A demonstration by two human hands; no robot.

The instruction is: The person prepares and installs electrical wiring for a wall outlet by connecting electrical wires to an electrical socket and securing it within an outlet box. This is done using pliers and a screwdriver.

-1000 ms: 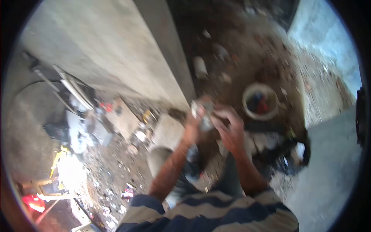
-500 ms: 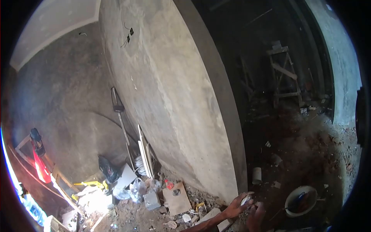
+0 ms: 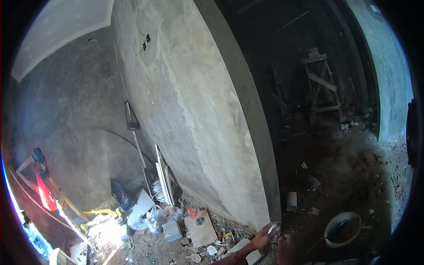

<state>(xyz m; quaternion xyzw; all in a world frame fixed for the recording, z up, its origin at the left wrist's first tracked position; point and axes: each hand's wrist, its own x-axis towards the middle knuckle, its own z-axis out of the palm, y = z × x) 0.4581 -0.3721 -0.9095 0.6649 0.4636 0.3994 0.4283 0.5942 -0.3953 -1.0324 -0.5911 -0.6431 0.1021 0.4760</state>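
Observation:
At the bottom of the view, near the foot of the wall's end, my left hand [image 3: 262, 238] is closed with its fingers round a small white object [image 3: 271, 229], whose kind I cannot make out. Just right of it is my right hand [image 3: 285, 248], dark in the shadow; its fingers are too dim to read. A round pale bucket [image 3: 327, 232] stands to the right on the dirt floor, with dark and reddish things inside. Behind my hands a white cylinder [image 3: 291, 201] rests on the floor.
The grey plastered wall [image 3: 207, 132] ends beside my hands. Cardboard [image 3: 205, 234], a grey block [image 3: 172, 230], plastic bags [image 3: 156, 217] and white strips [image 3: 164, 181] lie or lean along its base. A wooden trestle [image 3: 324, 84] stands in the dark room behind.
Both hands have moved slightly left and down in the view, the left still closed on the small white object. The whole scene has shifted a little left as my head turned.

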